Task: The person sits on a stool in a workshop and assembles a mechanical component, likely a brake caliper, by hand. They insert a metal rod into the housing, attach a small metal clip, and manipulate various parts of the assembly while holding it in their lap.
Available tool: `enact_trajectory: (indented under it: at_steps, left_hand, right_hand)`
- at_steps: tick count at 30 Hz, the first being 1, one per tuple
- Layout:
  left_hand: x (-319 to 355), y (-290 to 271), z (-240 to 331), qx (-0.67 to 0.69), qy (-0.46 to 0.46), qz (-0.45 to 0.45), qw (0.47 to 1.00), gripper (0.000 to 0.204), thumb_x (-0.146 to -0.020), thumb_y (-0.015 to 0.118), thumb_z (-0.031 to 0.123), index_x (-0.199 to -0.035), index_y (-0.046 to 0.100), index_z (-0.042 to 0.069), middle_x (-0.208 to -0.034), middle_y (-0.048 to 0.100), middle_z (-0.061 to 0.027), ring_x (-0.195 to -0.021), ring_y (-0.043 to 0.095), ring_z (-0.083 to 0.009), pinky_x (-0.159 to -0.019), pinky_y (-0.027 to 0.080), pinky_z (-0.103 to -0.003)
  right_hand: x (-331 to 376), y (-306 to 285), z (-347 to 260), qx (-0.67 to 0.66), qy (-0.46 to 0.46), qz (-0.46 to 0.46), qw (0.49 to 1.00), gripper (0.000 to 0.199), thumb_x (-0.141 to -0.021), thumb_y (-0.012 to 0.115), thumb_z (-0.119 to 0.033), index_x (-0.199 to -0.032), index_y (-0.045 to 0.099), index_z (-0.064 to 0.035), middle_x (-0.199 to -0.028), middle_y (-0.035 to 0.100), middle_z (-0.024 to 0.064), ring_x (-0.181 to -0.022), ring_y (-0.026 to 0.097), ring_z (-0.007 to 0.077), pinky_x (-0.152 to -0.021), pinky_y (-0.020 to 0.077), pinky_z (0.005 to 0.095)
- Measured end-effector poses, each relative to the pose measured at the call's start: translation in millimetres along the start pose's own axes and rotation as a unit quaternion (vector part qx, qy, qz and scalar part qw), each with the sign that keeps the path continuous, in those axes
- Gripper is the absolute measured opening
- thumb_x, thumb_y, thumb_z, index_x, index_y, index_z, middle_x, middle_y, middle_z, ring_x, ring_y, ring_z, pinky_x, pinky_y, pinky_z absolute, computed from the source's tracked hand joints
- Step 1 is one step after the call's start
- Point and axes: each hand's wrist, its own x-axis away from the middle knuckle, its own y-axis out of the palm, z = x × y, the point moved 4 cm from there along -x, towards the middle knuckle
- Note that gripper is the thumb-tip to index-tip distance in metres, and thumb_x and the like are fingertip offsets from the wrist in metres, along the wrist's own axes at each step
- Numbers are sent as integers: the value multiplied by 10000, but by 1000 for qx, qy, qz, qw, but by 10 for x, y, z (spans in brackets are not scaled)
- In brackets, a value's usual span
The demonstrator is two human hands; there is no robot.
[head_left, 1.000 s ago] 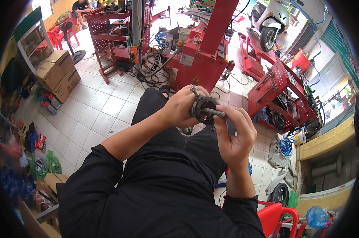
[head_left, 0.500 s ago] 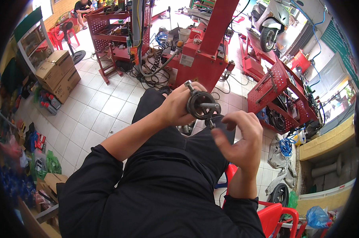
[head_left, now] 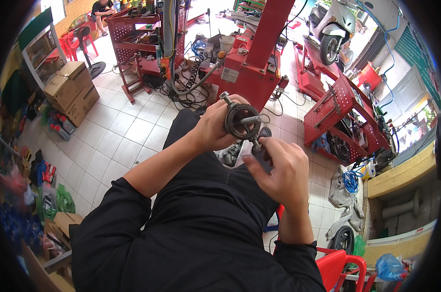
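My left hand is wrapped round a dark round metal ring tool, held above my lap. A bolt sticks out of its upper left side, and a bright metal shaft shows through its middle. On the ring's lower side is another bolt. My right hand has its fingers curled at that lower bolt, the index fingertip touching it and the thumb below. Beneath the tool, between my knees, lies a silvery metal part, partly hidden by my hands and the tool.
A red lift post with its base stands ahead, with cables and hoses on the tiles. Red perforated tool carts stand at both sides. Cardboard boxes are at left, a scooter far right. A red chair is beside me.
My right hand has moved left and in to the lower bolt, its fingers closing there. The ring tool and my left hand have shifted slightly left and up.
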Motion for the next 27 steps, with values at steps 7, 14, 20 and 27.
enact_trajectory:
  at_steps: [7,14,20,27]
  left_hand:
    - [19,16,-24,7,-39,0,999,218,-686,609,76,-890,590,2,-883,606,-132,-735,606,-241,-656,483,-316]
    - [11,20,-24,2,-50,7,999,209,-691,599,93,-880,589,3,-886,602,-135,-748,600,-256,-672,475,-331]
    - [39,39,-64,-23,-97,-2,995,260,-702,643,73,-943,577,2,-880,595,-139,-786,578,-313,-711,465,-372]
    - [47,69,-38,6,-152,1,988,235,-727,656,77,-942,582,17,-847,578,-128,-755,569,-290,-691,452,-360]
  right_hand:
    - [6,124,31,11,-27,42,999,171,-799,647,-180,-764,551,-43,-611,562,87,-519,548,272,-503,399,362]
    - [14,228,124,-46,21,18,999,200,-848,585,-192,-744,526,-32,-583,550,127,-495,536,306,-486,399,394]
    - [-16,184,138,-3,19,74,997,161,-819,629,-166,-799,538,-35,-627,568,108,-504,541,286,-487,405,365]
    - [-8,220,170,56,-35,99,993,170,-807,651,-141,-810,514,-40,-608,534,90,-511,538,285,-479,391,364]
